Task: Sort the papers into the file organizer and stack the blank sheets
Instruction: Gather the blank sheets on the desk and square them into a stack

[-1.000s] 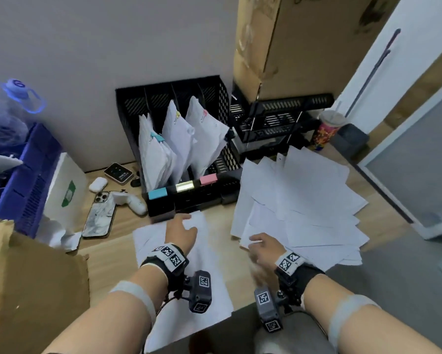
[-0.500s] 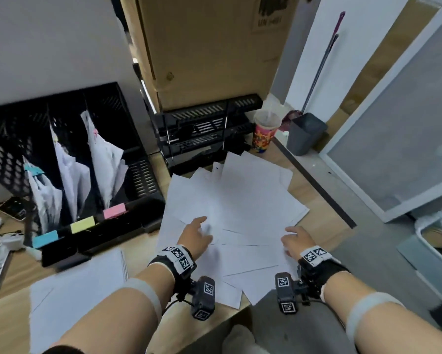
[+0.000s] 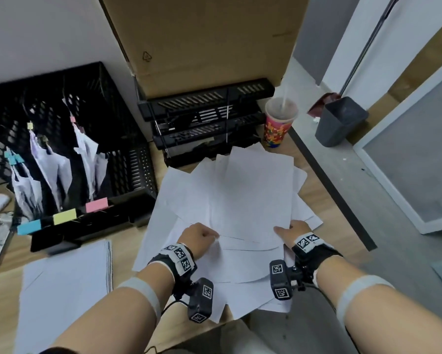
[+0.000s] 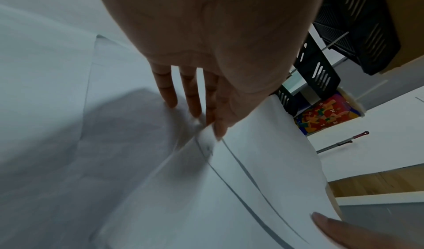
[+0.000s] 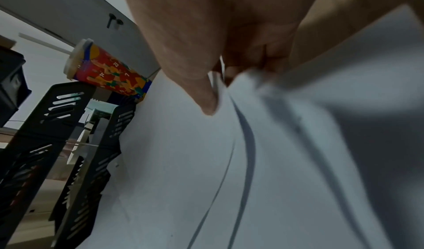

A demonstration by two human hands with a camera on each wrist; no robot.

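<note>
Both hands have closed in on the loose sheets since the earlier frames: the left hand (image 3: 198, 237), which was on the small pile at lower left, now rests at the near left corner of the top sheet, and the right hand (image 3: 290, 232) has come to that sheet's near right corner.

From the left wrist view, the left fingers (image 4: 171, 97) reach down straight onto the paper with the thumb tip on the sheet's lifted edge; whether they truly pinch it is hard to tell. From the right wrist view, the right thumb (image 5: 204, 100) lies on top while the other fingers curl beneath, gripping a corner of paper.

Outward from the fingers, the fanned blank sheets (image 3: 242, 190) spread away toward the upper middle of the head frame, long axis pointing away from the person. The top sheet lies between the two hands, each equally near its own corner. A squared pile of blank sheets (image 3: 66, 279) sits on the worktop (image 3: 327, 200) at lower left, nearer the left hand. The file organizer (image 3: 92, 139), with clipped papers standing in its slots, is at middle left.

Only the head view shows the pile and organizer. Only the wrist views show the finger contact and several separated paper edges, suggesting more than one sheet may lift. A patterned cup (image 3: 278, 126) stands just beyond the fan.
</note>
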